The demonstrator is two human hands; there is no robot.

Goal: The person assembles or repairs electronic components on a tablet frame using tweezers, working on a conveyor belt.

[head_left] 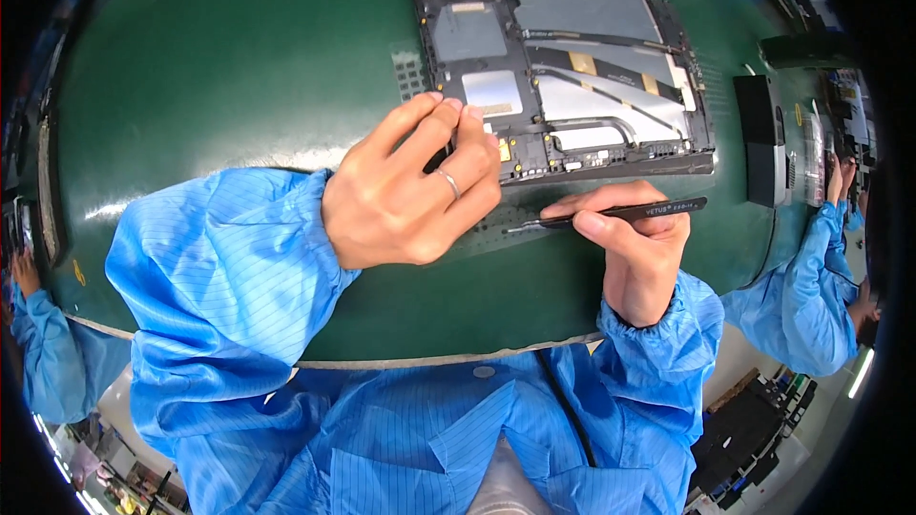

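A flat, opened electronic device (596,72) with a black frame, silver plates and dark cables lies on the table. At its near left corner is my left hand (415,181), fingers bent and close together, fingertips over the device's edge. Its thumb is hidden, and whatever those fingers hold cannot be seen. My right hand (634,238) pinches black tweezers (620,214) between thumb and fingers, in front of the device. The tweezers' fine tips point left, over a clear sheet (487,238) with small dark pieces.
Another clear sheet with dark squares (407,74) lies left of the device on the green table (219,67). A black box-like object (763,138) stands at the right. People in blue sleeves are at both sides, one at the right (806,277).
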